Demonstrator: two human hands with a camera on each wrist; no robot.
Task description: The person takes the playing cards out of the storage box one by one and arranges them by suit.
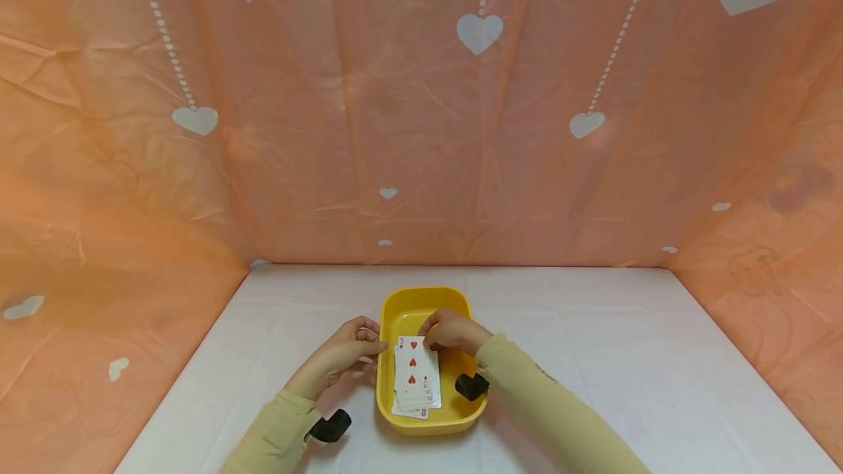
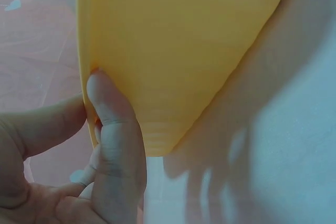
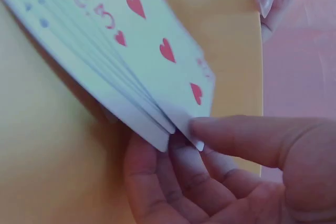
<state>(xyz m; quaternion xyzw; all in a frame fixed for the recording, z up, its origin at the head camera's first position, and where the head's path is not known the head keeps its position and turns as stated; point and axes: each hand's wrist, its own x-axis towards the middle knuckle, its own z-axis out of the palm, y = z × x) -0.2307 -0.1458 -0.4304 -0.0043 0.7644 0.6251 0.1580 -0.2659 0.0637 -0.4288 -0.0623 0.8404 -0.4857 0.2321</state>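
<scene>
Inside a yellow plastic tray point(image 1: 437, 429) lies a fanned stack of playing cards point(image 1: 405, 385), face up. On top is the three of hearts point(image 3: 152, 27). My right hand point(image 1: 456, 330) reaches into the tray and pinches the stack near one corner, thumb on the top card and fingers beneath, as the right wrist view shows. At the tray's left side, my left hand point(image 1: 344, 351) holds the rim. In the left wrist view, a digit presses on the tray's outer wall point(image 2: 173, 51) and another touches the rim. Most faces of the lower cards are covered.
The tray stands on a white tabletop point(image 1: 593, 357). An orange sheet point(image 1: 421, 108) with white hearts hangs behind the table and along both sides. A dark camera mount point(image 1: 331, 426) sits at the left wrist, and another mount point(image 1: 471, 387) at the right wrist.
</scene>
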